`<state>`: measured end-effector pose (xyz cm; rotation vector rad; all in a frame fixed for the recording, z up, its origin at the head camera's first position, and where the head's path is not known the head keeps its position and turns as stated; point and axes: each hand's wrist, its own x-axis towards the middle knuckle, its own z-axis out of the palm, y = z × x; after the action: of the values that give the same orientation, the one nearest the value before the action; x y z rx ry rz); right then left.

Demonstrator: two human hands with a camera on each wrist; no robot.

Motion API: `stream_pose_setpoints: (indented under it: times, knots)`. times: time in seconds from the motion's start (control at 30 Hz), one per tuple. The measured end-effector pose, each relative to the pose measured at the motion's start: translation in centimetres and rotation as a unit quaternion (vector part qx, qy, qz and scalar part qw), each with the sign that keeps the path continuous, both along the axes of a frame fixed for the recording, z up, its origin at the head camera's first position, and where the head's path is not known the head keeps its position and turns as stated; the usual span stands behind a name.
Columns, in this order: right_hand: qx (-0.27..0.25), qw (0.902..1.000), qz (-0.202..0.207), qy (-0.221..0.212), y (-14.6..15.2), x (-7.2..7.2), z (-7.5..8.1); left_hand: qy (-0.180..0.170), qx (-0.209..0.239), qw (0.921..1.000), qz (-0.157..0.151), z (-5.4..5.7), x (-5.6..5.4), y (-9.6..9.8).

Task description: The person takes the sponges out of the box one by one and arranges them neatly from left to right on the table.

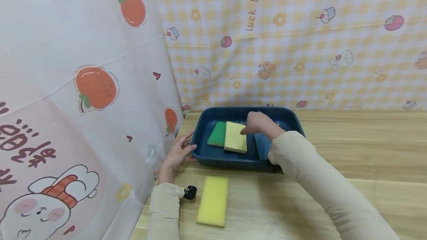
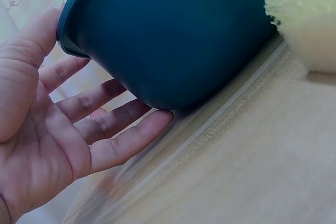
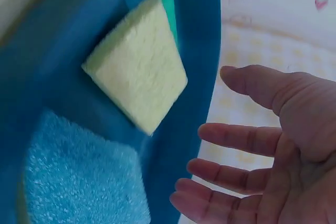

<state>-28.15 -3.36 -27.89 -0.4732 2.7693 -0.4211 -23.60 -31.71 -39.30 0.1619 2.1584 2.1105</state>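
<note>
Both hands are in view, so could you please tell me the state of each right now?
Left hand: open, touching the blue tray.
Right hand: open, holding nothing.

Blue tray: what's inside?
A green sponge, partly hidden by a pale sponge, and a blue sponge. The right hand and sleeve block part of the head view; what's under the sponges can't be seen.

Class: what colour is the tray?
The tray is dark blue, shown best in the head view.

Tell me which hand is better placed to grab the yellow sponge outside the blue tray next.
Probably the right hand: it holds nothing, while the left hand, though nearer the yellow sponge, touches the blue tray.
</note>
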Motion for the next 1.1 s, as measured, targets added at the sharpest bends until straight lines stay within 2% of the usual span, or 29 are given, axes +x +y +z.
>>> stream_pose_setpoints:
  times: [0.1,0.27,0.4,0.53,0.63,0.87,1.1]
  knots:
    - [-0.004,0.9998,-0.016,-0.007,0.4,-1.1,-0.3,-0.002,-0.003,1.0000,0.005,0.0,0.1,0.0]
    - [0.039,0.9990,-0.020,0.013,0.5,-2.3,-1.8,-0.002,0.000,1.0000,0.006,-0.1,0.1,-0.1]
    - [0.068,0.9971,-0.029,0.015,0.4,-3.0,-2.8,0.003,-0.002,1.0000,0.005,-0.1,0.1,-0.1]
    - [0.075,0.9968,-0.026,0.015,0.4,-3.2,-3.0,0.004,-0.006,1.0000,0.006,0.0,0.2,-0.1]
    - [0.076,0.9969,-0.016,0.009,0.6,-3.3,-2.9,0.004,-0.010,0.9999,0.008,0.1,0.3,-0.1]
    - [0.125,0.9904,0.056,0.020,1.3,-3.7,-3.4,-0.003,-0.006,0.9999,0.009,0.0,0.2,0.0]
    - [0.109,0.9930,0.044,0.008,1.6,-4.0,-3.8,0.001,-0.009,1.0000,-0.003,0.1,0.2,-0.3]
